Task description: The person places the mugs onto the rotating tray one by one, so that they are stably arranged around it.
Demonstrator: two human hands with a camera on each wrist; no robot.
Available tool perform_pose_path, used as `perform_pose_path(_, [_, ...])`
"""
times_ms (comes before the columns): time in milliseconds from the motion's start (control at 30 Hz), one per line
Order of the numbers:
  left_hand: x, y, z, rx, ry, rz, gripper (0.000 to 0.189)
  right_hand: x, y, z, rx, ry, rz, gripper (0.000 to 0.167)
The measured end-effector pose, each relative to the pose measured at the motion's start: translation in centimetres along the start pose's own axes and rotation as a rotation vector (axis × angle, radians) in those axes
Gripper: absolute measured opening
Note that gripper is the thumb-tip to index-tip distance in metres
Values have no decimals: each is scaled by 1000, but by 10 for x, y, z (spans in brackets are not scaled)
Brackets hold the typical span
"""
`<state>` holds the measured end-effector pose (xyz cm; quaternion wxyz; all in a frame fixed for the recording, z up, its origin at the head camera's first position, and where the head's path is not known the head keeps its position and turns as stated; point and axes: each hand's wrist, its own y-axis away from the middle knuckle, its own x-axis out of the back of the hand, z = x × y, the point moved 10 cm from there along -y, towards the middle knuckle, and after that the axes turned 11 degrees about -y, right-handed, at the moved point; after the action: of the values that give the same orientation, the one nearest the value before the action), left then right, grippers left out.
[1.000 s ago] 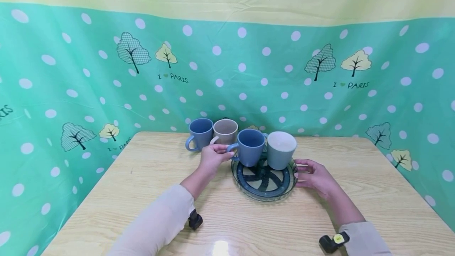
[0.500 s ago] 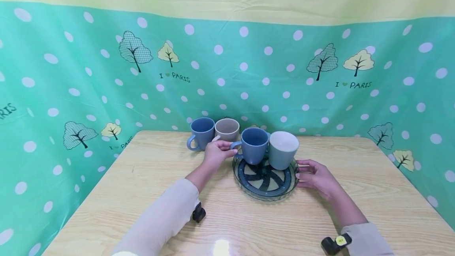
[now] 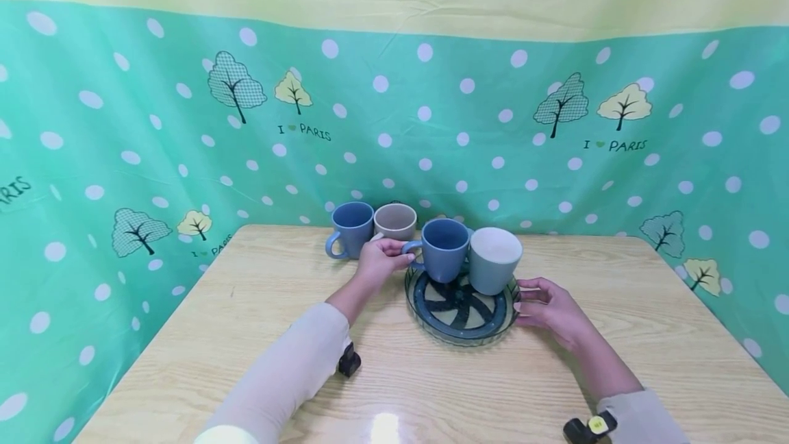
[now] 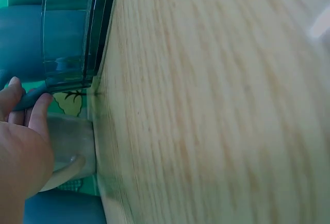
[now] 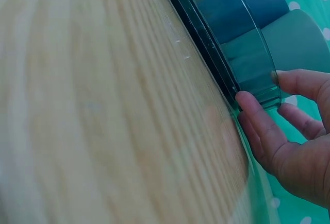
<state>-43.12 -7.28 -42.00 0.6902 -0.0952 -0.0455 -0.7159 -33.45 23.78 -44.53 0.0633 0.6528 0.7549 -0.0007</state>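
A blue mug (image 3: 445,252) is upright at the back of a round clear green-tinted tray (image 3: 459,336) with a dark spoked base. My left hand (image 3: 377,266) pinches this mug's handle between thumb and fingers, also seen on the handle (image 4: 32,96) in the left wrist view. Beside it on the tray, to the right, is a pale grey-blue mug (image 3: 493,266). The fingers of my right hand (image 3: 548,307) touch the tray's right wall; in the right wrist view they spread from rim to base. Whether the blue mug's bottom touches the tray is unclear.
Behind my left hand, a second blue mug (image 3: 353,231) and a beige mug (image 3: 396,220) stand side by side on the wooden table (image 3: 296,279). A green dotted curtain (image 3: 370,122) hangs at the table's back edge.
The held blue mug and my left hand have shifted slightly right and back, closer to the pale mug. My right hand stays at the tray's edge. The whole view has drifted a little.
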Motion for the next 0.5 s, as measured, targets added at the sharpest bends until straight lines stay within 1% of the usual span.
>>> perform_pose_path(167, [0, -1, 2, -2, -29, -9, 25, 0, 0, 1, -2, 0, 1, 58])
perform_pose_path(333, [2, 3, 5, -41, -71, -2, 30, -1, 1, 2, -24, 15, 11, 61])
perform_pose_path(500, [0, 7, 8, -88, -65, -33, 40, -2, 3, 1, -47, 22, -1, 63])
